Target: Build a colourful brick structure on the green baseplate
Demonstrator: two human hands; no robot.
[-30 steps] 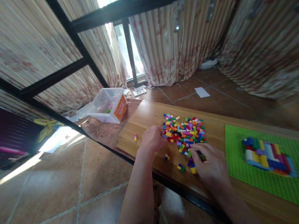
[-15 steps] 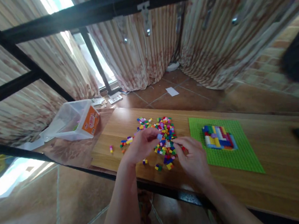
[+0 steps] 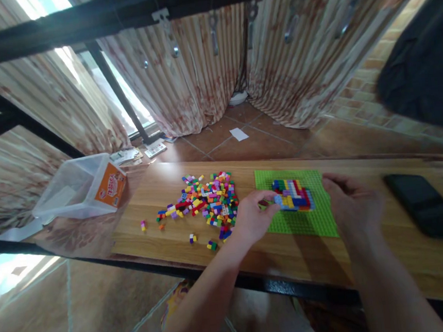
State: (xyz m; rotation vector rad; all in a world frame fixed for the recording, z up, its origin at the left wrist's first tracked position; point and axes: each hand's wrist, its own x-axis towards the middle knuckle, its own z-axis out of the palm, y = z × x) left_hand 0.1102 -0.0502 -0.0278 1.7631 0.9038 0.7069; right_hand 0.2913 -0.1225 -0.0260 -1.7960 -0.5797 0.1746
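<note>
My left hand (image 3: 254,216) pinches a light blue toy brick (image 3: 277,199) between thumb and fingers. It is at the left side of a block of joined bricks (image 3: 295,190) in several colours; whether the two touch I cannot tell. That block sits on a green studded baseplate (image 3: 323,221). Past the baseplate's right edge hovers my right hand (image 3: 355,206), its fingers curled together. What those fingers hold, if anything, is hidden. Left of my left hand, a loose pile of small coloured bricks (image 3: 212,198) is spread over the wooden table (image 3: 149,188).
A black phone (image 3: 426,205) lies on the table at the right. Stray bricks (image 3: 212,245) lie near the front edge. A clear plastic bin (image 3: 79,183) with an orange label stands beyond the left end. A dark metal bar (image 3: 176,7) crosses above, before curtains.
Both hands have moved right, from over the brick pile to the baseplate. My left hand has carried the light blue brick along. The view has turned right, bringing the phone fully in.
</note>
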